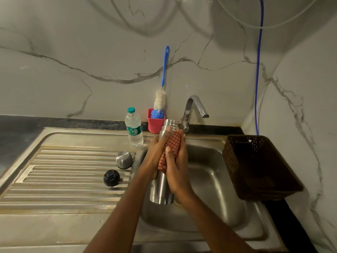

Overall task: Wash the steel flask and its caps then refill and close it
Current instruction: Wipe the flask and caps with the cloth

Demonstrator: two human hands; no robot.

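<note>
Far left, on the ribbed drainboard [63, 170]: the black inner cap [111, 178] lies nearer, and the steel outer cap [124, 159] stands just beyond it. Both are loose and well apart from the hands. Behind them a plastic water bottle [134, 127] stands capped at the sink's back edge. Next to it is a red cup [156, 125] holding a bottle brush [160, 105], bristles down and blue handle up against the wall.

The left hand [155, 154] grips the steel flask [161, 187] from the left, fingers curled round its upper body. The flask is uncapped and roughly upright over the sink basin [218, 179], its threaded mouth far and its base near. A red checkered scrub pad [170, 148] is wrapped on the flask's right side. The right hand [176, 167] clasps the pad against the steel, thumb on top.

The flask's middle is hidden by both hands and the pad, and only the neck and lower body show. Its inside can't be seen, and the small print on its side is unreadable.

The tap [193, 110] is just behind the flask mouth. On the right a brown perforated basket [259, 167] sits on the sink edge, its contents too dark to tell. A blue hose [258, 88] hangs down the wall behind it.
</note>
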